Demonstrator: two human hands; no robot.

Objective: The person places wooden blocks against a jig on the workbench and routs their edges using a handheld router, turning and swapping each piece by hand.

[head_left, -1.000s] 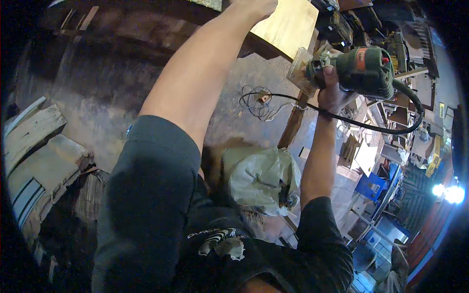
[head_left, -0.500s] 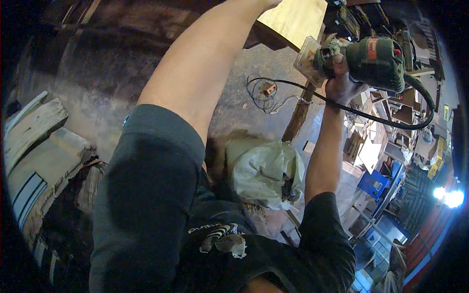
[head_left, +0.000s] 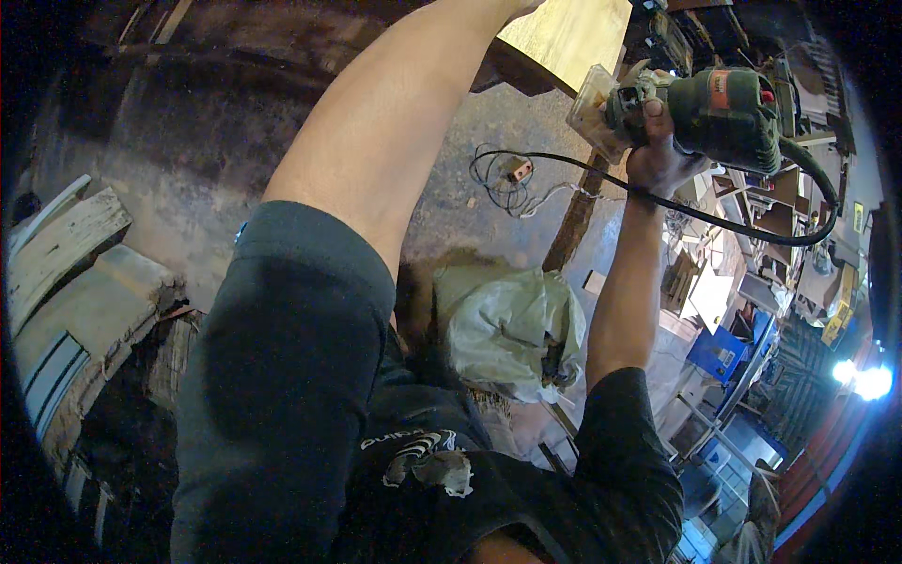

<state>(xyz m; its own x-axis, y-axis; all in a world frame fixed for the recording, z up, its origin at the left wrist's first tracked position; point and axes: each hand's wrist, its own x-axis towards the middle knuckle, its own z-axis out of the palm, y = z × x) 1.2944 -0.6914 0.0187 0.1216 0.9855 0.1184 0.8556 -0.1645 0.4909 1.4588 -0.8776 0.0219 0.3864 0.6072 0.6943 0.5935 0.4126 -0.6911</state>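
Green router (head_left: 725, 117), in right hand (head_left: 662, 164), thumb (head_left: 655, 112) against it — near baseplate (head_left: 592, 115) (clear).

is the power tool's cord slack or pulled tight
Slack: the black cord bends in a wide loop from the green power tool, then curves past the right hand.

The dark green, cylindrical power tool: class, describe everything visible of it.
The dark green, cylindrical power tool has an orange label, a small red part at its rear and a clear, plastic-looking base plate at its front. The bare right hand grips it sideways, near that plate. Its black cord curves from the rear back across the wrist. The plate sits near the pale wooden board; contact is unclear.
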